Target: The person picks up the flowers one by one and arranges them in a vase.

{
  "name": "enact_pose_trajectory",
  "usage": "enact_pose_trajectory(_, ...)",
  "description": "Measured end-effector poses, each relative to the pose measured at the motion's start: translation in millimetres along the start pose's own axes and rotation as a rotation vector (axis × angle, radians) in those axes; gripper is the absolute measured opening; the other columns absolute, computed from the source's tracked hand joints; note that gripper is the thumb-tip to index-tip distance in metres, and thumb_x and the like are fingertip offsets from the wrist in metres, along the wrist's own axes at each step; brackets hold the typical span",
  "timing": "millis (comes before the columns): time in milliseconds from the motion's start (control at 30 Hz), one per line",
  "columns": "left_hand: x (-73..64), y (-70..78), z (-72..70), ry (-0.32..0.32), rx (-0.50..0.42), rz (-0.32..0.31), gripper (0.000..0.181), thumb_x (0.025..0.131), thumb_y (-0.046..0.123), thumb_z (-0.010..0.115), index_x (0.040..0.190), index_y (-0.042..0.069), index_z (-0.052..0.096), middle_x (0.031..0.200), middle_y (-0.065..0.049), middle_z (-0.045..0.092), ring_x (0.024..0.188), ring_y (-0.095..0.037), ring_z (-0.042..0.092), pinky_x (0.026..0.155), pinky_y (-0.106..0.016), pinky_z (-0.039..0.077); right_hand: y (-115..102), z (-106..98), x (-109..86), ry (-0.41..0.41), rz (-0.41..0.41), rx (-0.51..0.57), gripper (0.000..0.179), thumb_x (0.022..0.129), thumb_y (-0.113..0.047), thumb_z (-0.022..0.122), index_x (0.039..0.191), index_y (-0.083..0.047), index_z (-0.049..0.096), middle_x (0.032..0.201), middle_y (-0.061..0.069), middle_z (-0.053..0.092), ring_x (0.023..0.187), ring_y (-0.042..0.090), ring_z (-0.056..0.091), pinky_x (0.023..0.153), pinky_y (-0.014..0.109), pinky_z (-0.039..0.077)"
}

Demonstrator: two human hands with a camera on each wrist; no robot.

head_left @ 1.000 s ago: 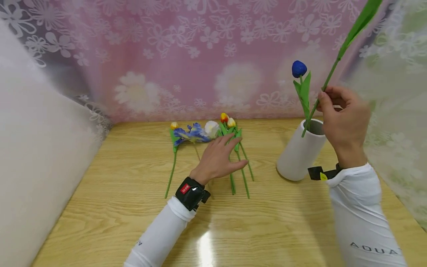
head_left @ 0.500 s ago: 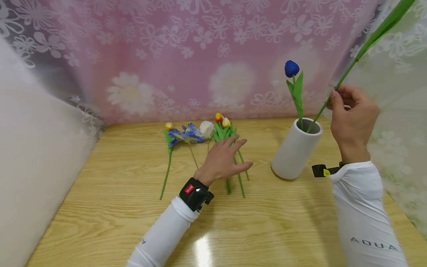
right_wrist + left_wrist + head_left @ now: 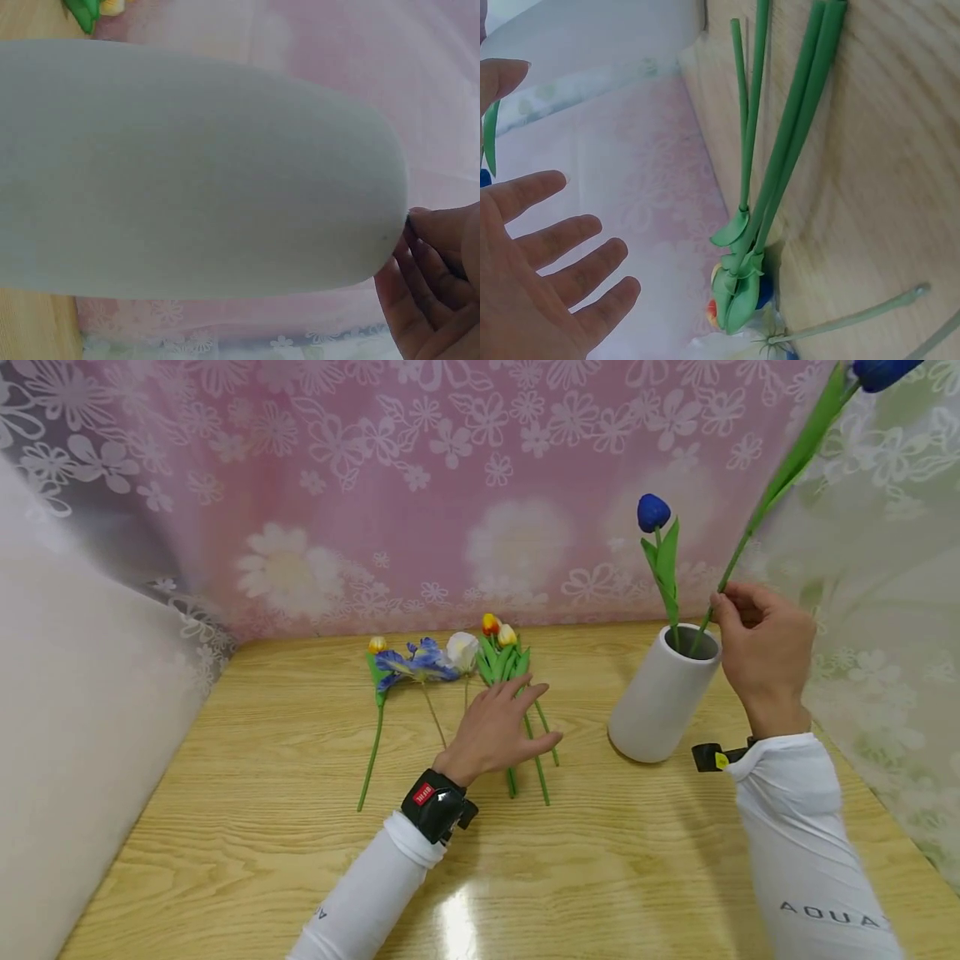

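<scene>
My right hand (image 3: 768, 652) pinches the green stem of a blue artificial tulip (image 3: 780, 477) between thumb and fingers. The stem's lower end is inside the mouth of a white vase (image 3: 660, 702), and the bloom leans up to the right, cut off by the frame edge. Another blue tulip (image 3: 654, 514) stands in the same vase. In the right wrist view the vase (image 3: 202, 172) hides the stem. My left hand (image 3: 498, 727) hovers with fingers spread over several tulips (image 3: 506, 664) lying on the table; in the left wrist view nothing is in its palm (image 3: 547, 277).
Left of the tulip bunch lie a white flower (image 3: 462, 652), a blue iris (image 3: 420, 664) and a yellow tulip (image 3: 377, 646) on the wooden table (image 3: 262, 827). A pink floral curtain (image 3: 420, 510) hangs behind the table, with a pale wall (image 3: 82, 693) at left.
The tulip's stem has gone from in front of the vase rim into its mouth. My right hand swung right, then came back left and lower, bringing the blue bloom into view. The left hand stays spread.
</scene>
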State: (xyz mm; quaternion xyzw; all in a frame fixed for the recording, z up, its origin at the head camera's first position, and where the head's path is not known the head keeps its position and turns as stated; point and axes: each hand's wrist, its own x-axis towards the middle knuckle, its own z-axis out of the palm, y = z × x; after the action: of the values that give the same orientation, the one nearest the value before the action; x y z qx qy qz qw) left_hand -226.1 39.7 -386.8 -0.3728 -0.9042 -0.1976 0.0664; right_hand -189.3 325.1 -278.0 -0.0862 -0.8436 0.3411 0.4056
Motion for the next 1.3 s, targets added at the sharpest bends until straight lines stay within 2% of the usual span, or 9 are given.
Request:
enact_pose_trajectory(233,-4.0,-2.1,3.0,-0.004,-0.006,-0.019,0.069,0.089,0.058,0.054,0.145,0.019,0.043,0.148,-0.009,0.037,0.130,-0.029,0.040,0.102,-0.049,0.036,-4,3,-6.2,-0.077,-0.038,-0.087,0.032,0.094,-0.029,0.061,0.114,-0.006,0.072,0.099,0.015,0.070,0.068,-0.012,0.044,0.064,0.010,0.036)
enact_pose_trajectory(500,-8.4,-9.4,3.9,0.003,-0.034,-0.055,0.068,0.089,0.057,0.055,0.145,0.021,0.042,0.149,-0.006,0.036,0.131,-0.029,0.039,0.103,-0.050,0.034,-6,1,-5.7,-0.090,-0.039,-0.127,0.030,0.093,-0.027,0.063,0.113,-0.007,0.072,0.099,0.014,0.071,0.067,-0.015,0.043,0.059,0.011,0.034)
enact_pose_trajectory(767,-12.4,-13.2,6.5,0.003,-0.060,-0.049,0.068,0.089,0.056,0.056,0.144,0.017,0.045,0.149,-0.008,0.036,0.132,-0.029,0.037,0.103,-0.050,0.034,0,1,-11.4,-0.202,0.015,-0.173,0.037,0.093,-0.034,0.061,0.116,-0.006,0.071,0.103,0.015,0.069,0.079,0.014,0.058,0.060,0.011,0.036)
enact_pose_trajectory(833,-13.8,-14.5,7.7,0.001,-0.063,-0.049,0.068,0.089,0.056,0.056,0.143,0.016,0.046,0.148,-0.009,0.036,0.132,-0.029,0.037,0.103,-0.050,0.034,1,1,-13.8,-0.181,0.024,-0.156,0.039,0.093,-0.037,0.061,0.114,-0.006,0.071,0.103,0.014,0.069,0.078,0.008,0.056,0.061,0.012,0.037)
enact_pose_trajectory(1000,-16.2,-17.7,10.0,0.001,-0.063,-0.058,0.068,0.090,0.056,0.055,0.144,0.016,0.045,0.148,-0.010,0.037,0.132,-0.030,0.037,0.104,-0.050,0.034,-2,0,-16.4,-0.076,-0.020,-0.105,0.037,0.091,-0.036,0.063,0.105,-0.004,0.074,0.095,0.013,0.069,0.072,-0.009,0.046,0.064,0.014,0.035)
enact_pose_trajectory(1133,-18.0,-19.7,11.1,0.001,-0.071,-0.070,0.068,0.090,0.056,0.055,0.144,0.017,0.045,0.148,-0.010,0.037,0.132,-0.030,0.037,0.104,-0.049,0.034,-6,3,-20.8,-0.032,-0.091,-0.058,0.032,0.090,-0.031,0.066,0.098,-0.001,0.074,0.088,0.012,0.068,0.068,-0.009,0.047,0.061,0.015,0.034)
enact_pose_trajectory(1300,-20.9,-21.3,12.3,-0.006,-0.064,-0.074,0.068,0.090,0.057,0.055,0.144,0.017,0.045,0.148,-0.008,0.036,0.132,-0.029,0.037,0.104,-0.049,0.034,-11,9,-31.7,0.010,-0.226,0.074,0.023,0.087,-0.019,0.070,0.090,0.003,0.074,0.078,0.008,0.067,0.063,-0.007,0.050,0.057,0.016,0.035)
